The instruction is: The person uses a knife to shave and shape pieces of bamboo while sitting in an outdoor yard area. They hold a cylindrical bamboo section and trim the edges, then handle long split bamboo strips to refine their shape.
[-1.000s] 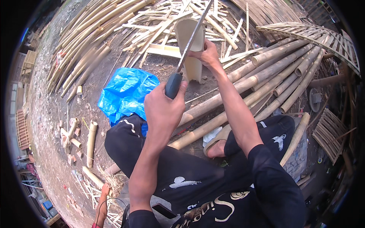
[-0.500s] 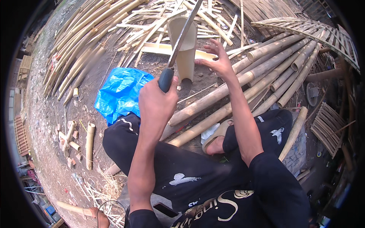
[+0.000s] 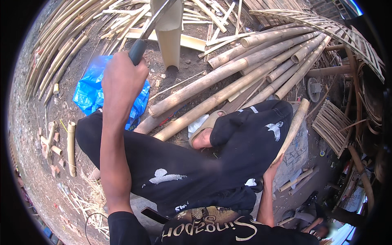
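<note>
My left hand [image 3: 122,77] is closed around the dark handle of a long-bladed knife [image 3: 137,52], raised over my left knee. The blade slants up across the top of a wide split bamboo section [image 3: 168,47] that stands upright on the ground. Whether the blade is sunk in the bamboo or only in front of it I cannot tell. Low beside my right thigh, my right hand [image 3: 270,173] grips the lower end of a thick bamboo stick [image 3: 295,126], which leans up and away. Part of that hand's fingers is hidden.
Long bamboo poles [image 3: 228,87] lie in front of my legs. Split bamboo strips [image 3: 61,45] are heaped at the far left. A crumpled blue plastic sheet [image 3: 90,90] sits by my left knee, shavings [image 3: 87,196] nearer. A slatted bamboo panel [image 3: 332,122] lies right.
My right hand has left the air beside the upright bamboo and come down to the bamboo stick at my right. The knife stays in my left hand; the view has shifted to the right.
</note>
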